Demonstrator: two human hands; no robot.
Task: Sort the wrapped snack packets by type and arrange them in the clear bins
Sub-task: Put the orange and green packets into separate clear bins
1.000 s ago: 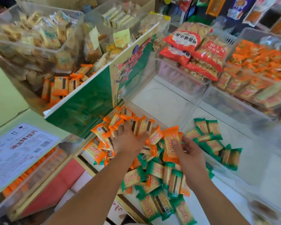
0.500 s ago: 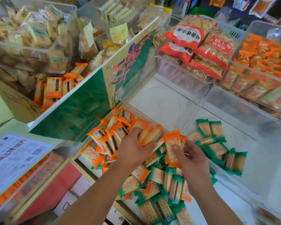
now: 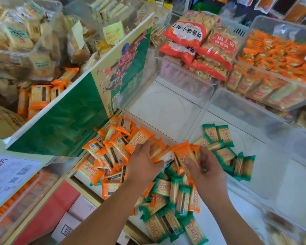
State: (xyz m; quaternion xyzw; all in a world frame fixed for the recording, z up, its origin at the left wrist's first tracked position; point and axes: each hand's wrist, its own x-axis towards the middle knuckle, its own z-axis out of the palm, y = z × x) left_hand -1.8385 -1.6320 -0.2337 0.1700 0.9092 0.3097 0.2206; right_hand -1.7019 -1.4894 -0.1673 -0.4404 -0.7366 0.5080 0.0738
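A heap of orange-wrapped cracker packets (image 3: 111, 152) fills the left part of the near clear bin, with green-wrapped packets (image 3: 168, 206) mixed in nearer me. My left hand (image 3: 145, 163) grips a few orange packets (image 3: 159, 152) at the middle of the heap. Close beside it, my right hand (image 3: 207, 168) pinches one orange packet (image 3: 185, 154) upright. Several green packets (image 3: 226, 151) lie together in the clear bin (image 3: 272, 156) to the right. Behind the heap a clear bin (image 3: 166, 106) shows a bare white floor.
A green and cream cardboard flap (image 3: 88, 103) slants over the left side. Red bags of small biscuits (image 3: 198, 43) are stacked at the back. Bins of orange snacks (image 3: 276, 55) stand at the far right, pale wrapped cakes (image 3: 21, 36) at the far left.
My left hand went from resting on the heap to lifting a few orange packets and moved right. My right hand kept its orange packet, and the two hands came closer together.
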